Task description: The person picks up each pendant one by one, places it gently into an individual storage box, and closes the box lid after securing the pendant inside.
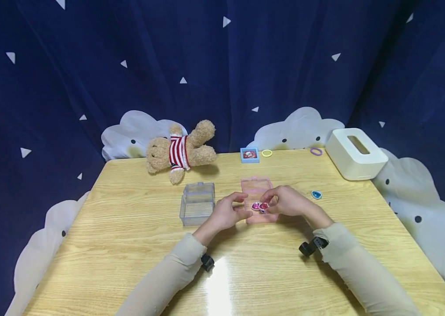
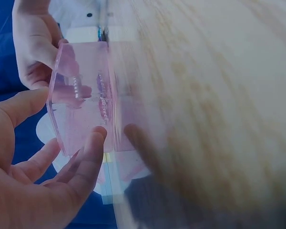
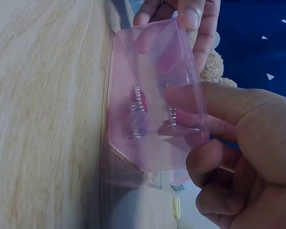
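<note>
Gems (image 1: 256, 206), three: right hand (image 1: 287, 201) pinches one red gem (image 1: 264, 205); two lie beneath it inside one pink box (image 1: 263, 218). Left hand (image 1: 224, 214), fingers loosely extended, touches the box.

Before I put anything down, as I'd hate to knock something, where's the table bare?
Bare table lies left of the gray box and right of the blue gem. Crowded: around the pink box, with the left hand and right hand there.

Long pale beige sleeves (image 1: 364, 272), slightly wrinkled — a small black device (image 1: 306, 249) at each cuff (image 1: 332, 237)
</note>
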